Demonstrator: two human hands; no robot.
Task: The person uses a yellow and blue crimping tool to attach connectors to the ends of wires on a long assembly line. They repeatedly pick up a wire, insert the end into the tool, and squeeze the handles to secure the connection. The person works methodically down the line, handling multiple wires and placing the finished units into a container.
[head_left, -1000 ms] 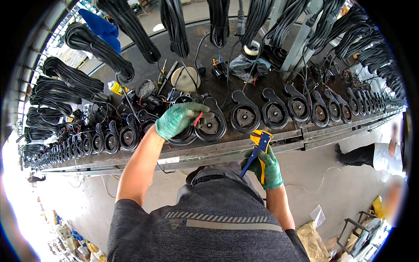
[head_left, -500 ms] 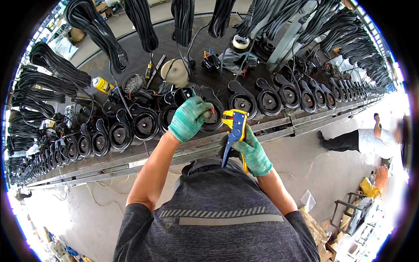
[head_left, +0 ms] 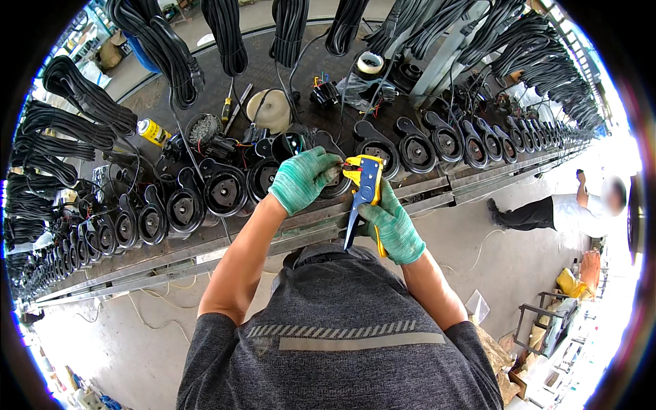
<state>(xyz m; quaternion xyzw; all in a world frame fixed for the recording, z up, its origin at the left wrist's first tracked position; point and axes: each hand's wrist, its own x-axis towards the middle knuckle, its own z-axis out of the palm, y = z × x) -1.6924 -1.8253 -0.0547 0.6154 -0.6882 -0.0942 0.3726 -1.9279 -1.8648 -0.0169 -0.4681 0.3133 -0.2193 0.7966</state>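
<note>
My right hand (head_left: 395, 229), in a green striped glove, is wrapped round the handles of a wire stripper (head_left: 367, 186) with a blue and yellow body. Its yellow jaws point left, toward the fingertips of my left hand (head_left: 305, 179). That hand, gloved the same way, is closed in a pinch on a thin wire, mostly hidden by the fingers, with its end at the stripper's jaws. Beneath and beside the left hand lie round black housings (head_left: 264, 179), part of a long row on the bench. Coloured wires (head_left: 295, 143) show just beyond the left hand.
Bundled black cables (head_left: 288, 34) hang above the bench (head_left: 205, 65). On it are a yellow spray can (head_left: 154, 132), a bowl of small metal parts (head_left: 205, 128), a screwdriver (head_left: 226, 109), a pale round disc (head_left: 270, 111) and a tape roll (head_left: 370, 63). Another person (head_left: 574, 212) stands at right.
The wire stripper has moved slightly up and left, and its jaws now meet my left fingertips. The red wire tip that stuck out from those fingers is now at the jaws.
</note>
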